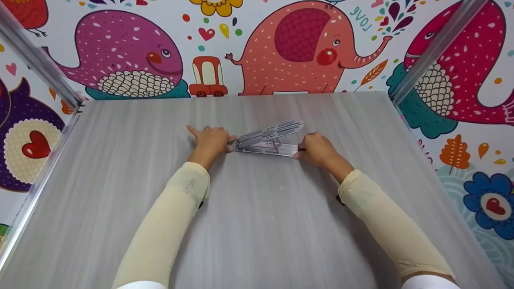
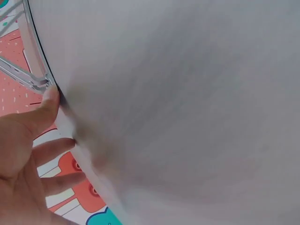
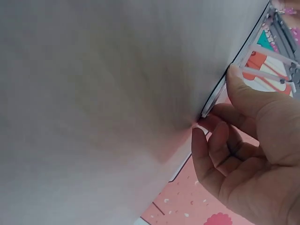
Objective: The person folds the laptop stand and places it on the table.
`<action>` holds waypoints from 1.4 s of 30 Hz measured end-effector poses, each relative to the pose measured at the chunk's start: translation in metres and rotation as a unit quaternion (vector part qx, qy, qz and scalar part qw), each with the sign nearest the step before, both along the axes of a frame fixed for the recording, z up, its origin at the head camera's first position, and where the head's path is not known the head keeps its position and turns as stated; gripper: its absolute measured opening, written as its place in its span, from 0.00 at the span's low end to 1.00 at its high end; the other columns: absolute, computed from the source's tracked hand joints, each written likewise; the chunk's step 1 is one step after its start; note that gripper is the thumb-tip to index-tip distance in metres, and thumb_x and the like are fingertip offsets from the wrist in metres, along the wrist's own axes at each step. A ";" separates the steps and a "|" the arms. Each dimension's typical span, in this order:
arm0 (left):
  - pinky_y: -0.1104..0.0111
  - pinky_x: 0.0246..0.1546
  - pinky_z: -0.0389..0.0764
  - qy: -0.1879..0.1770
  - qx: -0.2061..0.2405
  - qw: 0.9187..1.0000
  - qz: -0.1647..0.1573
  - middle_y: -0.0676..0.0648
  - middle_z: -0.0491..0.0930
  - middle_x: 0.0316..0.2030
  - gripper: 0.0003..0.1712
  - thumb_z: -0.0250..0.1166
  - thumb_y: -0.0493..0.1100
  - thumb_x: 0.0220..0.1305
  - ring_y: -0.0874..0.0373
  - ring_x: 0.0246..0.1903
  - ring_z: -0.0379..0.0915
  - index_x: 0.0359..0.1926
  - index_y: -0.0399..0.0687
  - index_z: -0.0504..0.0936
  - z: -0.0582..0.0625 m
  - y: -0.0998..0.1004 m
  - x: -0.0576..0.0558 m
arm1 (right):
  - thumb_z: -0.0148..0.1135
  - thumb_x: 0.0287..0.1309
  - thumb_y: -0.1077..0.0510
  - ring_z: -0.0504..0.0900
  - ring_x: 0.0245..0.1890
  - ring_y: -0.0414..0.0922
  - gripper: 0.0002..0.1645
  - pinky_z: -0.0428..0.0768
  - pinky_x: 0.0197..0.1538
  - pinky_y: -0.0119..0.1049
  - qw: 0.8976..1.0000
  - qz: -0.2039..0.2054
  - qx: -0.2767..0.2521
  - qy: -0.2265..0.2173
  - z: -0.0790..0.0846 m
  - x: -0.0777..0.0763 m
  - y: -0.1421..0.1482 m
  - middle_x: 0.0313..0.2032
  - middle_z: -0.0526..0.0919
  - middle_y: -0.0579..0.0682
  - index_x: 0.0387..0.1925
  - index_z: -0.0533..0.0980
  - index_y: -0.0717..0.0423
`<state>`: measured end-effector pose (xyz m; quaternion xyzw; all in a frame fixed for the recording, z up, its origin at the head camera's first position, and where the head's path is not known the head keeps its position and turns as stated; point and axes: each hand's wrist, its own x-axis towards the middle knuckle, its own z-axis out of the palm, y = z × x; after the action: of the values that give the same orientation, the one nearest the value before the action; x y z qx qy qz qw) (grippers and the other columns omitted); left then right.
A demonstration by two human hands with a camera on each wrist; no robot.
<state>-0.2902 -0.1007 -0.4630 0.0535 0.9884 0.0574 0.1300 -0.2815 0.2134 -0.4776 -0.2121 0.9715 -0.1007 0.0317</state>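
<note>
Between the two hands lies a folding stand (image 1: 277,129): a grey slotted upper panel tilts up from a hinge at the left over a clear, ruler-like base (image 1: 288,149) with fine markings. A thin strut props the panel midway. My left hand (image 1: 211,142) pinches the hinged end; in the left wrist view its thumb (image 2: 51,96) presses the base edge while the other fingers spread apart. At the opposite end, my right hand (image 1: 319,149) grips the base. The right wrist view shows the thumb (image 3: 239,86) along the base edge and the fingers curled below the base's end.
A grey wood-grain table (image 1: 257,224) lies under the hands. Behind it stands a wall printed with cartoon animals (image 1: 301,52). Metal posts rise at the back left (image 1: 44,60) and back right (image 1: 433,52) corners.
</note>
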 end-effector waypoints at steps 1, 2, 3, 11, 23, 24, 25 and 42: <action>0.18 0.62 0.36 0.001 0.001 1.000 -0.003 0.40 0.81 0.59 0.30 0.71 0.56 0.63 0.35 0.63 0.70 0.64 0.53 0.82 0.000 -0.001 -0.001 | 0.77 0.55 0.51 0.70 0.27 0.46 0.13 0.73 0.34 0.43 1.000 0.000 0.000 0.005 0.000 0.001 -0.001 0.26 0.85 0.54 0.32 0.88 0.58; 0.18 0.62 0.35 0.002 0.003 1.000 -0.004 0.40 0.81 0.59 0.30 0.70 0.55 0.63 0.35 0.63 0.70 0.65 0.54 0.81 0.000 -0.001 -0.003 | 0.77 0.55 0.51 0.71 0.26 0.46 0.13 0.74 0.34 0.44 1.000 -0.002 -0.002 0.008 -0.001 0.003 -0.001 0.26 0.85 0.54 0.31 0.88 0.58; 0.18 0.62 0.35 0.001 0.004 1.000 -0.006 0.40 0.81 0.60 0.30 0.70 0.55 0.64 0.35 0.64 0.70 0.66 0.56 0.80 -0.001 -0.002 -0.004 | 0.77 0.55 0.51 0.71 0.26 0.46 0.13 0.75 0.34 0.45 1.000 -0.005 -0.004 0.012 -0.001 0.004 -0.002 0.26 0.85 0.55 0.30 0.88 0.58; 0.17 0.60 0.34 -0.011 0.014 1.000 -0.004 0.41 0.77 0.66 0.32 0.68 0.55 0.66 0.33 0.67 0.67 0.69 0.63 0.74 -0.004 -0.010 -0.011 | 0.77 0.55 0.51 0.71 0.24 0.47 0.15 0.78 0.34 0.49 0.999 -0.050 -0.020 0.007 -0.003 0.015 -0.014 0.26 0.84 0.57 0.22 0.86 0.57; 0.18 0.60 0.34 -0.007 0.029 1.000 -0.006 0.43 0.79 0.64 0.31 0.69 0.53 0.66 0.35 0.65 0.67 0.69 0.68 0.73 -0.005 -0.013 -0.014 | 0.78 0.53 0.50 0.73 0.23 0.47 0.16 0.80 0.34 0.52 0.997 -0.079 -0.019 0.011 -0.006 0.028 -0.022 0.27 0.84 0.58 0.24 0.86 0.59; 0.18 0.60 0.34 -0.007 0.028 1.000 -0.006 0.43 0.79 0.64 0.31 0.69 0.53 0.66 0.35 0.65 0.68 0.69 0.68 0.73 -0.005 -0.013 -0.015 | 0.78 0.53 0.50 0.73 0.23 0.47 0.16 0.80 0.34 0.52 0.997 -0.079 -0.018 0.011 -0.006 0.028 -0.022 0.27 0.84 0.58 0.25 0.86 0.59; 0.17 0.60 0.34 -0.007 0.027 1.000 -0.008 0.43 0.79 0.64 0.31 0.68 0.53 0.66 0.35 0.65 0.68 0.69 0.68 0.73 -0.005 -0.013 -0.015 | 0.78 0.53 0.50 0.73 0.23 0.47 0.16 0.80 0.34 0.52 0.997 -0.079 -0.018 0.011 -0.006 0.028 -0.022 0.26 0.84 0.58 0.24 0.86 0.59; 0.24 0.62 0.59 0.110 0.011 0.992 -0.058 0.38 0.80 0.60 0.27 0.71 0.46 0.65 0.37 0.62 0.73 0.65 0.53 0.81 -0.007 0.011 0.001 | 0.78 0.54 0.45 0.75 0.30 0.44 0.15 0.71 0.32 0.38 0.991 -0.070 -0.109 -0.035 -0.002 0.019 0.010 0.29 0.83 0.46 0.34 0.88 0.51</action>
<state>-0.2887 -0.0900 -0.4696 0.1180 0.9913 0.0541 0.0229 -0.2630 0.2235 -0.4795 -0.1420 0.9654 -0.2158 0.0353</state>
